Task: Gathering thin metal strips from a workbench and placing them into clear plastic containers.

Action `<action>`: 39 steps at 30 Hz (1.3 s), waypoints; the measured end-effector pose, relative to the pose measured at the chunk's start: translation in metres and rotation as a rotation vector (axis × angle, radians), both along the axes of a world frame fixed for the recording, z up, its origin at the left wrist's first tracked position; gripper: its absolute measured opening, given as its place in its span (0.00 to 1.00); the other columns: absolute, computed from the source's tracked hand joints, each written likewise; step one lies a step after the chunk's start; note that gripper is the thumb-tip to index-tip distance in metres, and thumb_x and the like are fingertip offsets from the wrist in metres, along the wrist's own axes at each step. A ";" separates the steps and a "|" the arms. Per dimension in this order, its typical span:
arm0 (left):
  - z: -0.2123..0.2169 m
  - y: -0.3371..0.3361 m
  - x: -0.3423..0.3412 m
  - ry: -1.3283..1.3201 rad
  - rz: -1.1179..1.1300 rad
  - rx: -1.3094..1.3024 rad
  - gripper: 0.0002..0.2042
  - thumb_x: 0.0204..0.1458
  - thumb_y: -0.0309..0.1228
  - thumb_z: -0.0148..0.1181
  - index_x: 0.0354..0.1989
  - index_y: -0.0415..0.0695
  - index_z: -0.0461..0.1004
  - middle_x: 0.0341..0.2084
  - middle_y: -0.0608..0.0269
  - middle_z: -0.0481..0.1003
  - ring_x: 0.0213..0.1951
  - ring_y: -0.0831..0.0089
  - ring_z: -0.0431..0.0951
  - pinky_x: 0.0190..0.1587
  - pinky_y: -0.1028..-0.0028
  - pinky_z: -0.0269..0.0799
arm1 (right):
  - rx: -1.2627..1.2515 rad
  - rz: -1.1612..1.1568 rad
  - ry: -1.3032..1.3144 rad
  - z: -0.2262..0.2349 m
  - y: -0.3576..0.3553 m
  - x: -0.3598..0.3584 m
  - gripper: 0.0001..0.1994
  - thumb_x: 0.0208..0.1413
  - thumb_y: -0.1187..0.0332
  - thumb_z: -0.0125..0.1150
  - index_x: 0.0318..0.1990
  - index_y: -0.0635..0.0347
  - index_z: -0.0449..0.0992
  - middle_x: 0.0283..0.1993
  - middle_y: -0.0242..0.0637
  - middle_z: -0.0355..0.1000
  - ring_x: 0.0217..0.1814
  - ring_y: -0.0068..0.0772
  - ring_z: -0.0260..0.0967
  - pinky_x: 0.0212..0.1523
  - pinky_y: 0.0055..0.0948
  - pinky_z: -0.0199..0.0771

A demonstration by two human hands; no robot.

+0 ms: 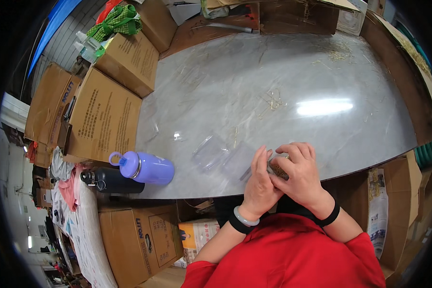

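Note:
My left hand [260, 185] and my right hand [299, 173] are pressed together at the near edge of the grey marble table [273, 77]. Between them they hold a small clear container [278, 165] with brown material inside; the fingers hide most of it. Just left of my hands a clear plastic lid or tray [211, 152] lies flat on the table. Thin straw-coloured strands [273, 101] are scattered on the tabletop beyond my hands.
A purple bottle [146, 168] and a black bottle [111, 181] lie on their sides at the table's near left corner. Cardboard boxes [105, 115] stand along the left edge and at the back. Another box [139, 240] sits below the table.

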State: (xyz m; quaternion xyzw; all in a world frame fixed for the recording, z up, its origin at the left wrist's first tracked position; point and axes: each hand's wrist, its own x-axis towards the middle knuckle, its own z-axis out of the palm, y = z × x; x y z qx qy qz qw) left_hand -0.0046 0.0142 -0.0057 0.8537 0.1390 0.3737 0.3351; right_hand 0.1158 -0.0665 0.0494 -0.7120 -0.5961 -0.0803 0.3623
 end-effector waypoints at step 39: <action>0.017 0.007 -0.005 0.173 0.092 0.176 0.35 0.49 0.33 0.70 0.64 0.31 0.62 0.60 0.41 0.66 0.61 0.45 0.68 0.66 0.53 0.64 | -0.232 0.228 -0.023 0.041 0.023 0.062 0.14 0.56 0.73 0.63 0.50 0.62 0.74 0.55 0.46 0.71 0.57 0.54 0.67 0.57 0.44 0.71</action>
